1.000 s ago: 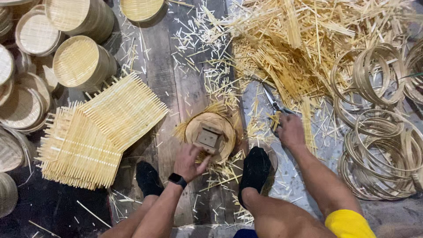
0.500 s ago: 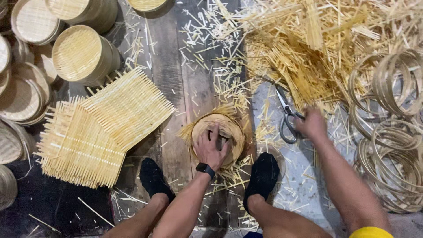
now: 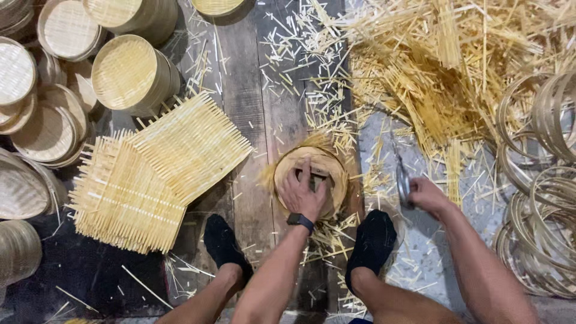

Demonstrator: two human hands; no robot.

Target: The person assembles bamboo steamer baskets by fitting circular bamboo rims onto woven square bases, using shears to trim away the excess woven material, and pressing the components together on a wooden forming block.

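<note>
Here, looking down at my own two hands, seated w/ feet in black socks (image 3: 372,240) on a plank floor (image 3: 252,120).

My left hand (image 3: 304,193) lies flat, fingers spread, pressing on a small round bamboo basket (image 3: 336,174) that sits on the floor just ahead of my feet. It grips nothing; palm down on the woven part inside the ring. A black watch (image 3: 300,221) is on that wrist.

My right hand (image 3: 427,195) is off to the right of the basket, closed around scissors (image 3: 402,180); the metal blades stick out ahead of my knuckles, blurred.

Beyond the right hand: a big loose heap of bamboo strips (image 3: 444,78). Right of it: a pile of bamboo hoops (image 3: 540,198).

Left of my left hand, apart from it: two woven bamboo mats (image 3: 156,174), overlapping, w/ ragged stick ends. Farther left and ahead: stacks of finished round baskets (image 3: 129,75). Short offcuts litter the floor around the basket.
</note>
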